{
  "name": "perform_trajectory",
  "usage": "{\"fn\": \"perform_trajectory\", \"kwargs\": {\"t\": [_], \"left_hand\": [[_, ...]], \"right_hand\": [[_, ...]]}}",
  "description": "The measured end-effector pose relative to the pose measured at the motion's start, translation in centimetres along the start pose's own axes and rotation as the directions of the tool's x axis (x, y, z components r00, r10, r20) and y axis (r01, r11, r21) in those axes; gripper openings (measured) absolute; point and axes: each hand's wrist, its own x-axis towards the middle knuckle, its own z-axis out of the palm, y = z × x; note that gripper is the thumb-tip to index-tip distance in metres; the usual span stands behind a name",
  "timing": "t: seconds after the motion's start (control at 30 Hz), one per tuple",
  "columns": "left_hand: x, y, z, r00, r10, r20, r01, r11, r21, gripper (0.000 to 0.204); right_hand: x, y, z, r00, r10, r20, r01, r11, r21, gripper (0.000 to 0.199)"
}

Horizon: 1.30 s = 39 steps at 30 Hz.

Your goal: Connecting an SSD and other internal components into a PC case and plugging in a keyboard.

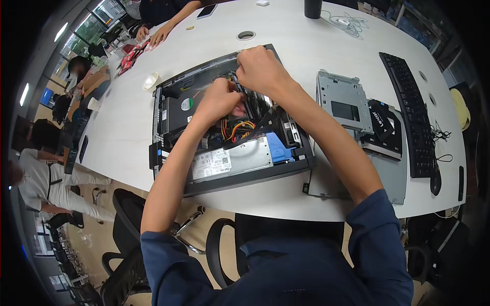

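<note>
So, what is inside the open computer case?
Inside the computer case: orange and yellow cables, a silver power supply, a blue part. Both hands cover what they grip.

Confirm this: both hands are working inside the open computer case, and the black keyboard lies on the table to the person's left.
Not quite. The head view shows the black keyboard to the person's right, past the grey metal bracket. The left hand and right hand are indeed inside the open computer case on the table.

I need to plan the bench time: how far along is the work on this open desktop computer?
Done: the computer case lies open, and a metal drive cage sits out on the white table beside it. In hand: the left hand and right hand both work on a slim dark part deep inside; what it is is unclear. Left: the cage is still out and the case still uncovered.
</note>
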Motion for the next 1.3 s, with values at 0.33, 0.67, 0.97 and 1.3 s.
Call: {"fn": "perform_trajectory", "kwargs": {"t": [0.33, 0.67, 0.97, 1.3], "left_hand": [[-0.1, -0.1, 0.3, 0.998, 0.059, -0.030, -0.059, 0.998, -0.031, 0.018], [-0.7, 0.7, 0.6, 0.998, 0.047, -0.045, -0.045, 0.998, 0.043, 0.019], [-0.1, 0.9, 1.1, 1.000, -0.020, 0.000, 0.020, 0.996, 0.089, 0.021], [0.4, 0.0, 1.5, 0.998, -0.051, 0.021, 0.049, 0.996, 0.068, 0.028]], "right_hand": [[-0.1, 0.1, -0.1, 0.997, -0.016, -0.081, 0.017, 1.000, 0.016, 0.018], [-0.1, 0.0, -0.6, 1.000, -0.017, -0.004, 0.017, 1.000, 0.024, 0.021], [0.1, 0.2, -0.4, 0.999, -0.004, 0.032, 0.003, 1.000, 0.022, 0.022], [0.1, 0.3, -0.3, 0.999, 0.029, 0.044, -0.030, 0.999, 0.024, 0.021]]}}
